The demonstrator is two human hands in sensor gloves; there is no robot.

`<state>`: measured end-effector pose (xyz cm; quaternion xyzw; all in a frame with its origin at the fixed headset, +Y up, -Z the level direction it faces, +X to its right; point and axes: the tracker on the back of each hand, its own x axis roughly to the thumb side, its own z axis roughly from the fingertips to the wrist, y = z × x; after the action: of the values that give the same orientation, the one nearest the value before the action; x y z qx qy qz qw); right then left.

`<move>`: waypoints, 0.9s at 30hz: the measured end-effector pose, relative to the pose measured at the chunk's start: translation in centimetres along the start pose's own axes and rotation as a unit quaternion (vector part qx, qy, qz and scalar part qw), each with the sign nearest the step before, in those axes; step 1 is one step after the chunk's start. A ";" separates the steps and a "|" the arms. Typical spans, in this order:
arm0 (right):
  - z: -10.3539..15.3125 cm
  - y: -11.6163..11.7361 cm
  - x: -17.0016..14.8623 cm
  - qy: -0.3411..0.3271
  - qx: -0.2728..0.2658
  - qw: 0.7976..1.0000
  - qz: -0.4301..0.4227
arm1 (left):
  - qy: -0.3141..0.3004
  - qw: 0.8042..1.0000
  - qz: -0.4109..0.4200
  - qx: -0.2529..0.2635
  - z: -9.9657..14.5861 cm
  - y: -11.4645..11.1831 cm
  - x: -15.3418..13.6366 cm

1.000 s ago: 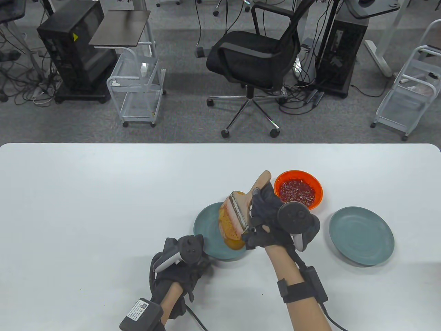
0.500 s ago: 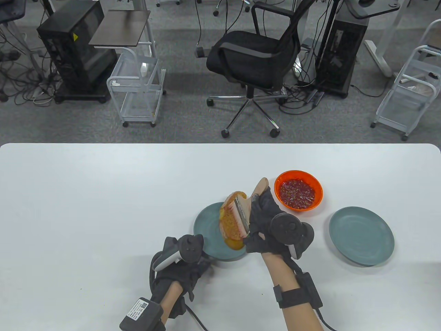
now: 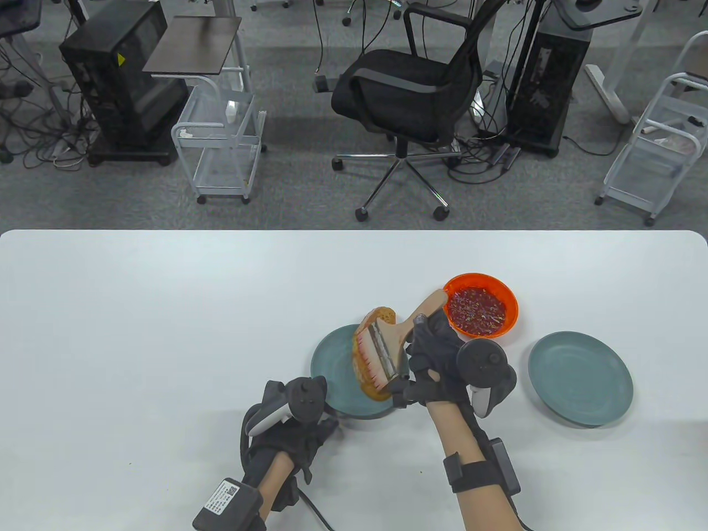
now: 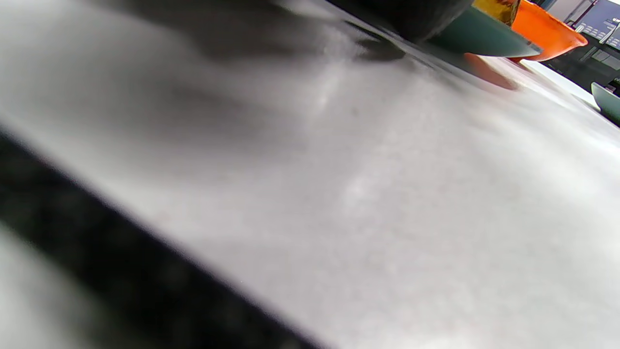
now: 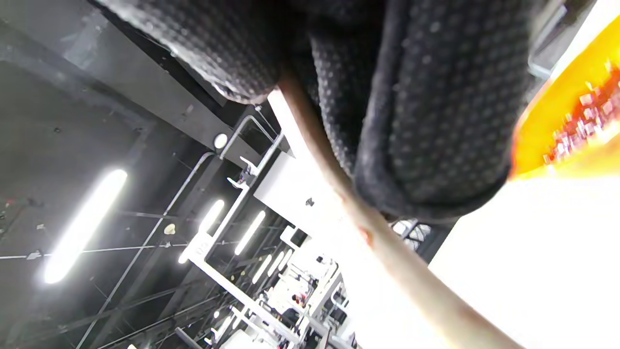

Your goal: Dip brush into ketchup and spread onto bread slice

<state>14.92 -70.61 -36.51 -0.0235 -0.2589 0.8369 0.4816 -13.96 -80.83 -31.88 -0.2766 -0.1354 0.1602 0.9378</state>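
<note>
2 hands: your right hand grips the brush, bristles on the bread slice; your left hand rests beside its plate, grip unclear. No readable writing.

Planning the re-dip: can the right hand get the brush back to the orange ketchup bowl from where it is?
Probably yes. The right hand grips the brush over the bread slice, and the orange bowl sits just beyond it, open-topped, with nothing between them. The empty plate lies off to the side.

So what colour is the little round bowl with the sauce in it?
Orange; the small round plastic bowl shows best in the table view.
</note>
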 end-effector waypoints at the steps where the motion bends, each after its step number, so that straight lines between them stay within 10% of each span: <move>1: -0.2 -0.5 0.4 -0.025 -0.015 0.999 0.033 | 0.000 1.000 0.000 0.001 0.0 0.0 0.0; 10: 0.7 1.7 -0.6 0.026 0.023 0.997 -0.065 | 0.001 1.000 -0.005 0.002 0.1 0.0 0.0; 20: -0.1 -1.1 0.1 -0.040 -0.039 0.997 0.061 | 0.001 1.000 -0.005 0.003 0.1 -0.1 0.1; 27: 0.8 1.5 -2.5 0.094 0.004 0.989 -0.117 | 0.002 1.000 -0.006 0.002 0.1 -0.1 0.1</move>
<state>14.87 -73.56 -37.03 -0.0692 -0.2100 0.7701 0.5984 -13.86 -80.83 -31.76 -0.2738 -0.1352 0.1541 0.9397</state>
